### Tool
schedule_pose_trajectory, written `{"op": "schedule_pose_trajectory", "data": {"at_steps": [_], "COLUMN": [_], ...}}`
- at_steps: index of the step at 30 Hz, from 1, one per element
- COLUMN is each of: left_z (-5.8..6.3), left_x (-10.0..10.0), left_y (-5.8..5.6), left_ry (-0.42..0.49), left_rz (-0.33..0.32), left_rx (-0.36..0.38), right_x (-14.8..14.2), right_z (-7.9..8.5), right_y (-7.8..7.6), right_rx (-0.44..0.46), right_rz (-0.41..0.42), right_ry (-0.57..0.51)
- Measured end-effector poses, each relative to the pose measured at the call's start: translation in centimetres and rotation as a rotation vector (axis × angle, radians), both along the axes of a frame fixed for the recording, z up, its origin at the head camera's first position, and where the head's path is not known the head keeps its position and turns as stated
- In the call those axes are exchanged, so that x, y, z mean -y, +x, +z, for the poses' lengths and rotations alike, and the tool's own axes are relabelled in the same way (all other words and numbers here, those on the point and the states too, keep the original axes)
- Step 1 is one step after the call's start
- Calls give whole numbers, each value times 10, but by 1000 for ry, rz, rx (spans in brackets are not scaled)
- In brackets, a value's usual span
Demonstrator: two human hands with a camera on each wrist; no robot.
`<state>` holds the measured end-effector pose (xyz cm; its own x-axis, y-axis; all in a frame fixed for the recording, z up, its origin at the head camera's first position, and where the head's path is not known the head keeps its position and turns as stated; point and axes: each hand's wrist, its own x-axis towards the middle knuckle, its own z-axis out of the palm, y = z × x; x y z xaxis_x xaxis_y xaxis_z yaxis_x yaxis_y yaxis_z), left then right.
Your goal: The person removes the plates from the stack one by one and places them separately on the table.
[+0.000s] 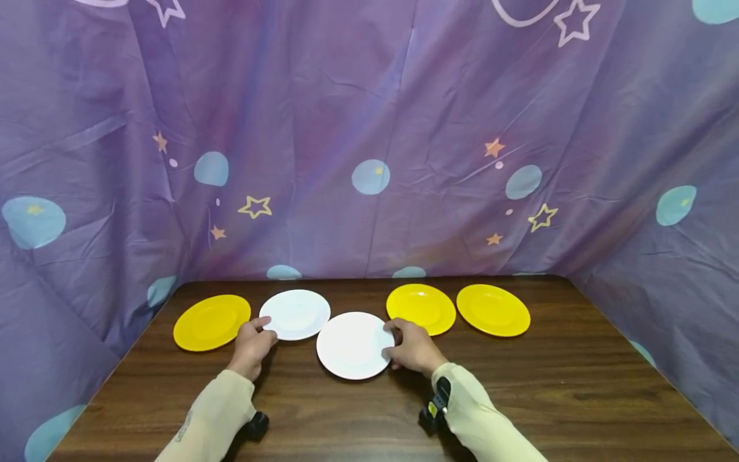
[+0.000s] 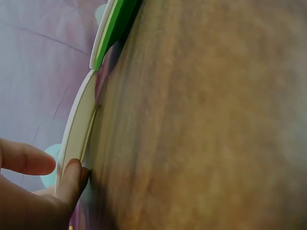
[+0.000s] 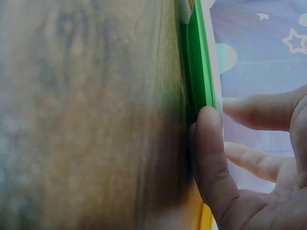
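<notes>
My left hand (image 1: 252, 346) is at the left rim of a round white plate (image 1: 296, 313), pinching it between thumb and fingers. In the left wrist view that plate (image 2: 79, 122) shows a pale side, the thumb low against it. My right hand (image 1: 414, 348) grips the right edge of a second white plate (image 1: 353, 346), nearer to me and overlapping the first in the head view. From the right wrist, a green underside (image 3: 198, 62) shows beneath this plate's white rim, with thumb (image 3: 211, 153) against the edge and fingers over the top.
One yellow plate (image 1: 212, 323) lies at the left, beside the left hand. Two more yellow plates, one (image 1: 424, 307) just behind the right hand and another (image 1: 493, 310) farther right, lie on the brown wooden table (image 1: 554, 385). A purple curtain (image 1: 323, 128) hangs behind.
</notes>
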<state>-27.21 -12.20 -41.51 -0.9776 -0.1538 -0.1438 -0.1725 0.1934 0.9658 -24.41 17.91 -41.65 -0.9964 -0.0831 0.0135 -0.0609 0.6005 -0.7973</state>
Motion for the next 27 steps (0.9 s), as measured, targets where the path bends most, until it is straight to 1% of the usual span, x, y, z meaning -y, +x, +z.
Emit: {"op": "schedule_pose_trajectory", "data": {"at_steps": [5, 10, 11, 12, 16, 18, 21, 25, 27], "left_z": [0, 4, 4, 5, 5, 5, 6, 10, 11], "left_x": [3, 5, 5, 5, 6, 6, 5, 4, 4], "left_y": [1, 3, 4, 5, 10, 12, 13, 14, 14], "left_ry": [11, -17, -36, -76, -272, -352, -399, -417, -413], "left_rz": [-42, -82, -90, -94, -98, -96, -106, -123, -130], "left_rx": [30, 23, 16, 11, -27, -43, -69, -86, -75], "right_x": [0, 1, 1, 2, 3, 2, 1, 0, -1], "right_z": [2, 2, 2, 2, 0, -1, -1, -1, -1], "right_y": [0, 0, 1, 1, 1, 1, 0, 1, 1], "right_rx": [22, 33, 31, 27, 19, 15, 16, 18, 20], "right_rz": [-2, -6, -4, -2, 2, 1, -2, -7, -9], "right_ry": [8, 5, 5, 6, -6, -15, -30, -46, -52]}}
